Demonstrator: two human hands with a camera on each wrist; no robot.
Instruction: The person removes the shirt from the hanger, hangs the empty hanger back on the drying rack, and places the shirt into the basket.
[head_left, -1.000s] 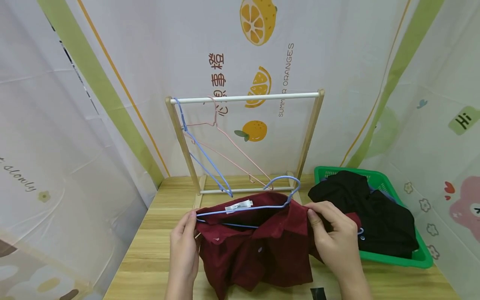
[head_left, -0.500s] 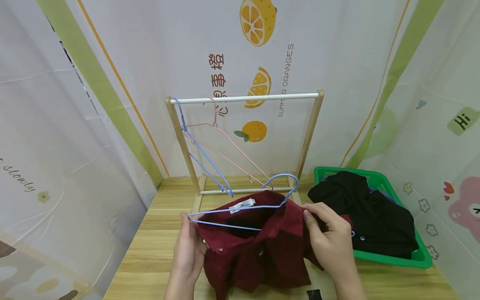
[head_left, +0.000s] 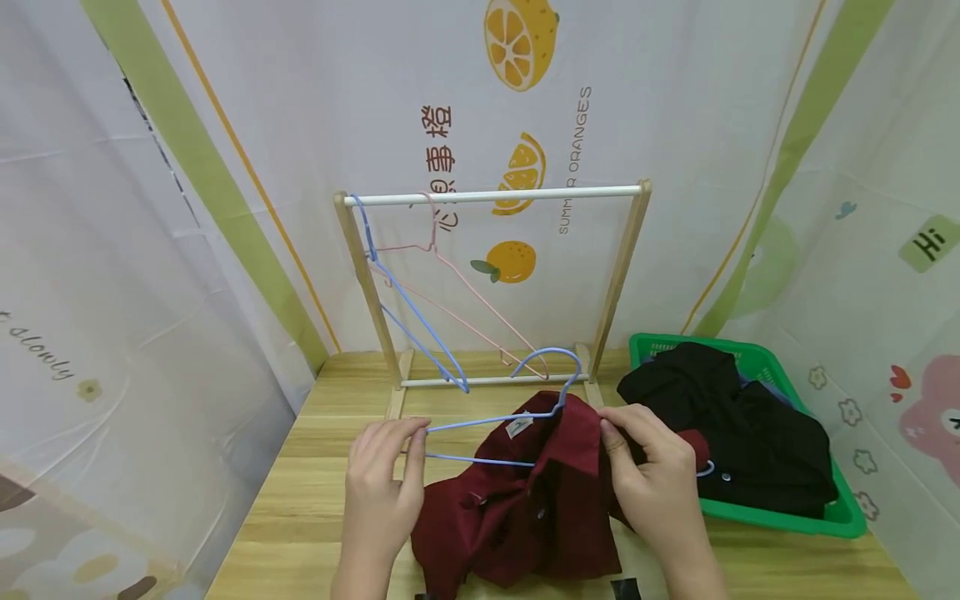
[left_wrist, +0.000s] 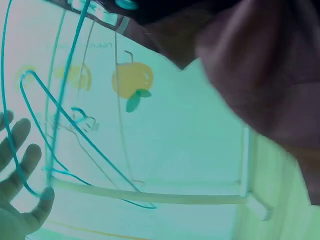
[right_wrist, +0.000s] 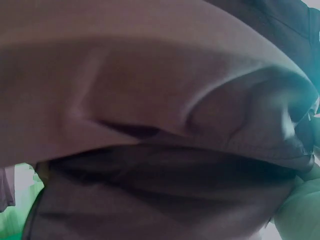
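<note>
A blue clothes hanger (head_left: 480, 422) sits partly inside a maroon shirt (head_left: 517, 517) in the head view. Its hook points up, and its right tip shows out past the shirt's right side. My left hand (head_left: 384, 479) pinches the hanger's bare left end, thumb against the fingers; the left wrist view shows the thumb at the hanger's (left_wrist: 62, 100) corner. With thumb and fingers my right hand (head_left: 651, 475) grips the shirt's shoulder beside the collar. Shirt cloth (right_wrist: 150, 100) fills most of the right wrist view. The shirt's left side has slumped below the hanger, with the white label (head_left: 519, 426) showing inside the collar.
Behind stands a small rack (head_left: 495, 197) with a white bar and wooden posts. A blue hanger (head_left: 420, 317) and a pink hanger (head_left: 487, 308) hang at its left. A green basket (head_left: 780, 517) with black clothing (head_left: 727, 425) stands on the wooden table (head_left: 292, 508) at right.
My left hand has let go of the shirt's left side and now pinches the hanger's end. That side of the shirt has dropped and slid right, baring the hanger's left arm.
</note>
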